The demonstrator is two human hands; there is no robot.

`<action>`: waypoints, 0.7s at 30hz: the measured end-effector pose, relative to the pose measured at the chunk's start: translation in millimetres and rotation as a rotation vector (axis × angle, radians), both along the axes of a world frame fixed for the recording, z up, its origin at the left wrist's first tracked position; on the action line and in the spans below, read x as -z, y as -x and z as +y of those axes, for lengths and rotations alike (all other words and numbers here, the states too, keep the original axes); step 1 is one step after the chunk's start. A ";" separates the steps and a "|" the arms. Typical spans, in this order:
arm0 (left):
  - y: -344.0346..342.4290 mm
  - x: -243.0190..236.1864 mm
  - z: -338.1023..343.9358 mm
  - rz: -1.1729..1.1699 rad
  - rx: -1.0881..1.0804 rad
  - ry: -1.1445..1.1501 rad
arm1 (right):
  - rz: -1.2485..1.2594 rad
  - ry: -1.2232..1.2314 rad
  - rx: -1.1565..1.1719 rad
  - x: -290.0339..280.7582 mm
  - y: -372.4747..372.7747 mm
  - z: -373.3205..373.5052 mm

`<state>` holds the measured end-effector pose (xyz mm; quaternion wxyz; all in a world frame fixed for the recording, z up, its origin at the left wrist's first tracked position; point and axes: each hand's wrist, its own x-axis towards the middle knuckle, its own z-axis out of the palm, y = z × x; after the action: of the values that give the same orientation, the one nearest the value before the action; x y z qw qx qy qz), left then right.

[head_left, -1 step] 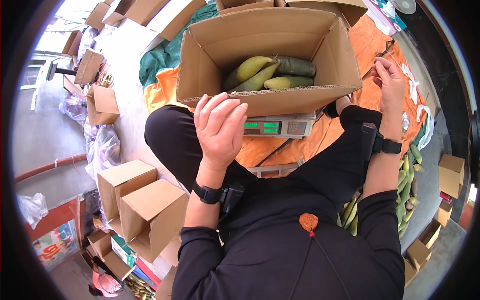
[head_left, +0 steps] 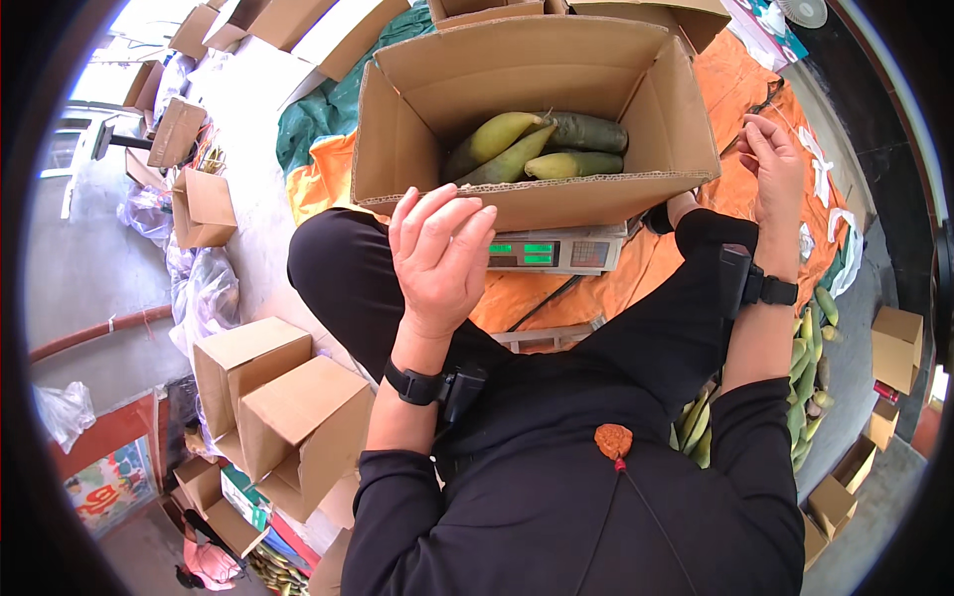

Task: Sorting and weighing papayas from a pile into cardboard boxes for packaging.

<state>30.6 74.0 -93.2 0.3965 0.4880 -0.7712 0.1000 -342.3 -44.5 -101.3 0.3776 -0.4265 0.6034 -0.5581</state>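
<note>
An open cardboard box (head_left: pixel 537 204) stands on a digital scale (head_left: pixel 556 253) in front of me. Inside lie several long green vegetables (head_left: pixel 507 139), thick and smooth like green radishes, some paler than the others. My left hand (head_left: pixel 437 253) is at the box's near left edge, its fingers half bent and apart, with nothing in it; whether the fingertips touch the cardboard I cannot tell. To the right of the box, my right hand (head_left: pixel 770 159) hovers above the orange sheet, fingers loosely bent. I see nothing held in it.
Orange sheeting (head_left: pixel 740 84) lies under the scale, between my crossed legs. More long green vegetables (head_left: pixel 810 348) are heaped at my right. Empty cardboard boxes (head_left: pixel 298 397) stand at my left, with plastic bags (head_left: pixel 209 293) beyond. More cartons (head_left: pixel 894 348) are at the far right.
My left hand has shifted very slightly to the right along the box's near edge. My right hand, the box and the vegetables look unchanged.
</note>
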 end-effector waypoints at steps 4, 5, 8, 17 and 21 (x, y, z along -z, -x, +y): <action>8.7 1.1 3.4 -0.034 0.050 -0.005 | 0.068 -0.070 -0.032 2.9 6.0 -0.9; 10.1 3.3 3.9 -0.034 0.059 -0.009 | 0.068 -0.072 -0.030 4.2 6.5 -1.3; 13.6 3.8 7.5 -0.067 0.088 0.011 | 0.089 -0.085 -0.063 4.4 3.4 -1.9; 18.0 7.9 7.4 -0.073 0.165 -0.014 | 0.135 -0.135 -0.087 4.5 1.7 -3.0; 20.3 10.3 8.6 -0.067 0.181 -0.041 | 0.157 -0.141 -0.101 4.6 -1.1 -2.7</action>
<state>10.3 82.5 -103.5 0.3678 0.4205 -0.8269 0.0643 -341.2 -47.3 -105.9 0.3860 -0.4713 0.6465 -0.4594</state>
